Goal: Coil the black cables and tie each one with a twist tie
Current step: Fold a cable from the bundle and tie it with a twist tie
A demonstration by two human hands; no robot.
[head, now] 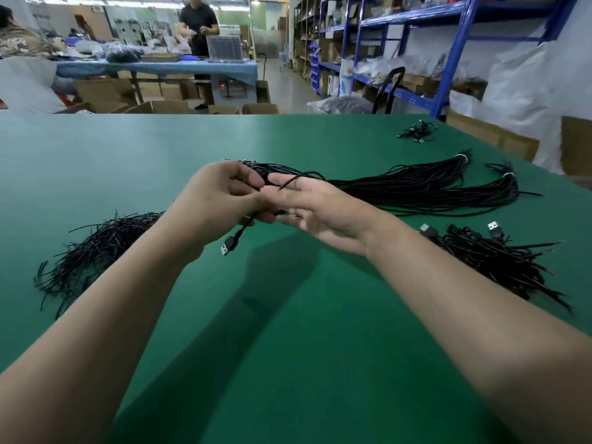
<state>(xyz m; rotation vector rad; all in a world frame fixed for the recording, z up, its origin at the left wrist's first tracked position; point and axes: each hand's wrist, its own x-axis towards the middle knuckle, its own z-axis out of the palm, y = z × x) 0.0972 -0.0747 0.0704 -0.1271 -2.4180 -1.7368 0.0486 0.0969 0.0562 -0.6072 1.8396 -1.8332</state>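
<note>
Above the green table (pixel 288 315) my left hand (pixel 221 200) grips a black cable (pixel 238 233), whose USB plug (pixel 226 249) hangs below the hand. My right hand (pixel 317 209) is beside it with fingers stretched out, and the cable runs over them near the fingertips. Behind both hands lies a long bundle of uncoiled black cables (pixel 416 184), banded at its far right ends. A pile of black twist ties (pixel 93 251) lies at the left. A heap of coiled, tied cables (pixel 499 257) with USB plugs sits at the right.
A small cluster of cable pieces (pixel 416 131) lies near the far right table edge. Blue shelving (pixel 448 43) with boxes and bags stands at the back right. A person (pixel 198 24) stands at a blue-covered table (pixel 160 68) far behind, with cardboard boxes under it.
</note>
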